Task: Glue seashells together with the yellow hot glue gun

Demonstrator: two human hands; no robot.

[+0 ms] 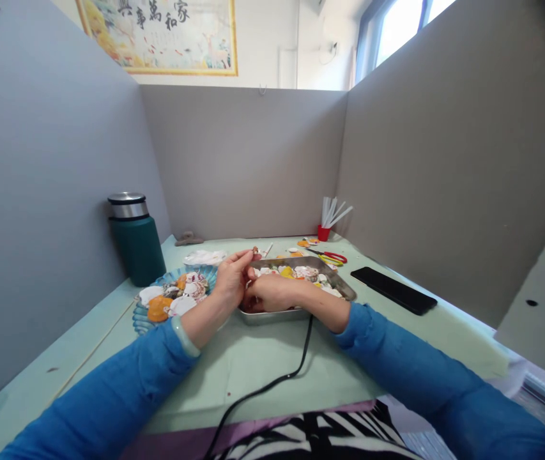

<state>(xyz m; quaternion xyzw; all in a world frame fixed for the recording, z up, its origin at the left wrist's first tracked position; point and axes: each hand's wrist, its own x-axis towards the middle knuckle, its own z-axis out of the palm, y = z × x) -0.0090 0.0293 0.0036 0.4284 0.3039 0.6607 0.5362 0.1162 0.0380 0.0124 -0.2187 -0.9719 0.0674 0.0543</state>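
Note:
My left hand is raised at the near left corner of a metal tray. Its thumb and finger pinch a small brownish piece, too small to name. Just to the right, my right hand reaches low into the tray with its fingers curled down, and their tips are hidden. Shells in white, yellow and reddish tones lie in the tray. On the left, a blue scalloped glass plate holds more shells, among them an orange one and several white ones.
A green bottle stands at the left. Red-and-yellow scissors lie behind the tray, near a red cup of white sticks. A black phone lies at right. A black cable crosses the table front. Grey partitions enclose the table.

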